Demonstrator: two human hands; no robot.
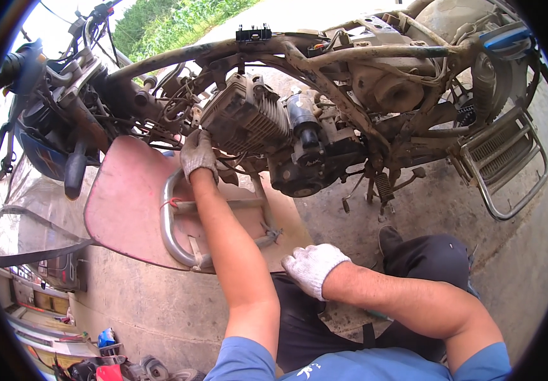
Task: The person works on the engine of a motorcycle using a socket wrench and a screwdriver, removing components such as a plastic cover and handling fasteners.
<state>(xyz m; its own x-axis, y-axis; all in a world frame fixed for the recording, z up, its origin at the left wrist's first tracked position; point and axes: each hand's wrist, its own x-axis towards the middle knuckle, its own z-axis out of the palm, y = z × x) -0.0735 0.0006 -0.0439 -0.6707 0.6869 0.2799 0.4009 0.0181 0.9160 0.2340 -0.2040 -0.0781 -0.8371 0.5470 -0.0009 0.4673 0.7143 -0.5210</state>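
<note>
A stripped, dusty motorcycle stands across the view, its engine [248, 120] bare under the frame tube [185, 54]. My left hand [198, 154], in a white knit glove, reaches up to the front underside of the finned cylinder. Its fingers are closed there among hoses and cables; what they grip is hidden by the glove. Close to my body, over my knee, my right hand [314, 269] is curled into a loose fist in a matching glove. Nothing sticks out of it, but its palm is out of sight. A black cylindrical starter motor [305, 127] sits right of the fins.
Below the engine, a pink board [124, 203] carries a bent chrome tube guard [169, 222] under my left forearm. A metal side rack [506, 159] juts out at the right. Handlebar levers [7, 165] hang at the left. Tools and parts [112, 371] lie at the lower left.
</note>
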